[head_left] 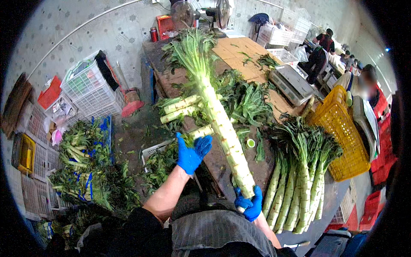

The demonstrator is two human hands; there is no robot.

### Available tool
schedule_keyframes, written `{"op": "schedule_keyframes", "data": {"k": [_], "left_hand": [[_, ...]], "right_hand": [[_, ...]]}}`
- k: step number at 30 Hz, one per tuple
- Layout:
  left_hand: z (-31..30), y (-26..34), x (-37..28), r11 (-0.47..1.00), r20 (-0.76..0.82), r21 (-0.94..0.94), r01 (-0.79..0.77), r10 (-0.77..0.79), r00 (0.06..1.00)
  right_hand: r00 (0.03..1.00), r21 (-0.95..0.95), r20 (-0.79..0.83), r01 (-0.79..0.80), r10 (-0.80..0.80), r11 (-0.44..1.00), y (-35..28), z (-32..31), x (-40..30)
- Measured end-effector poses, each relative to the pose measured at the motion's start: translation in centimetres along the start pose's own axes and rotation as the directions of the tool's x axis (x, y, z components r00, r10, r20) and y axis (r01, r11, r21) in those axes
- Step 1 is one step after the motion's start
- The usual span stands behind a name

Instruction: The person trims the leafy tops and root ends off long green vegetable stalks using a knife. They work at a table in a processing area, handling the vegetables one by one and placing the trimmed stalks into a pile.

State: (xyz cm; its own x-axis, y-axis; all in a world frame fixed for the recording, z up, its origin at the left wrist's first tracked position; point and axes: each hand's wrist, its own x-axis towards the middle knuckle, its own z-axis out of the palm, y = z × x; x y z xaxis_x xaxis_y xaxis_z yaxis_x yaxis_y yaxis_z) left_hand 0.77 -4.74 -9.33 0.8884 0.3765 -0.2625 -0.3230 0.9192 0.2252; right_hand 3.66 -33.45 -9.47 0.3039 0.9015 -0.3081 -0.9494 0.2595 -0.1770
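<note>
My right hand (249, 203), in a blue glove, grips the butt end of a long celtuce stem (228, 141). The stem slants up and away over the table, its leafy top at the far end. My left hand (193, 153), also blue-gloved, is spread with nothing in it, left of the stem. Other celtuce stems (181, 104) lie crosswise beneath the held one, beside loose dark leaves (252, 99). A row of celtuce with leafy tops (303, 186) lies on the right. A pale green cut piece (250, 143) rests on the table.
A metal scale (291, 84) and a yellow plastic crate (343, 138) stand at the right. Leaves fill a white basket (157, 150) below the table's left edge. Heaped greens (93, 170) and stacked white crates (91, 83) are at the left. Fans (183, 14) stand at the back; several people are farther right.
</note>
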Motion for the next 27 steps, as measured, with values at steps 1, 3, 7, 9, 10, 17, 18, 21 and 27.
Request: {"op": "schedule_keyframes", "data": {"k": [1,3,7,9,10,17,18,21,27], "left_hand": [[0.5,1.1,0.5,0.991,0.144,0.112,-0.067,0.05,0.988],[3.1,2.7,2.5,0.984,0.258,0.152,-0.095,0.053,0.965],[9.2,4.6,5.3,0.923,0.273,0.292,-0.249,0.168,0.947],[10.3,4.0,6.0,0.822,0.189,0.419,-0.385,0.336,0.923],[10.2,3.6,6.0,0.869,0.091,0.36,-0.339,0.329,0.94],[7.4,2.3,7.0,0.932,0.164,0.188,-0.309,0.28,0.946],[7.5,2.3,7.0,0.952,0.144,0.12,-0.282,0.264,0.954],[8.5,2.0,6.2,0.937,0.031,0.172,-0.304,0.303,0.952],[9.8,1.0,3.7,0.914,0.045,0.172,-0.367,0.365,0.93]], "right_hand": [[0.998,0.025,-0.052,-0.026,0.028,0.999,0.0,-0.5,-0.2],[0.99,0.245,-0.016,-0.131,0.14,0.961,0.3,-1.6,-0.8],[0.993,0.235,-0.037,-0.102,0.114,0.967,0.2,-2.8,-1.9],[0.968,-0.005,-0.234,0.088,-0.087,0.996,-0.2,-2.8,-2.4],[0.928,-0.217,-0.293,0.169,-0.229,0.961,-0.2,-2.8,-2.7],[0.644,-0.878,-0.087,0.31,-0.76,0.364,1.6,-3.1,-3.8],[0.664,-0.869,-0.044,0.343,-0.746,0.357,1.8,-3.6,-3.8],[0.668,-0.814,-0.01,0.427,-0.744,0.394,1.8,-5.8,-3.5],[0.959,-0.374,-0.085,0.221,-0.271,0.901,1.5,-8.8,-3.9]]}}
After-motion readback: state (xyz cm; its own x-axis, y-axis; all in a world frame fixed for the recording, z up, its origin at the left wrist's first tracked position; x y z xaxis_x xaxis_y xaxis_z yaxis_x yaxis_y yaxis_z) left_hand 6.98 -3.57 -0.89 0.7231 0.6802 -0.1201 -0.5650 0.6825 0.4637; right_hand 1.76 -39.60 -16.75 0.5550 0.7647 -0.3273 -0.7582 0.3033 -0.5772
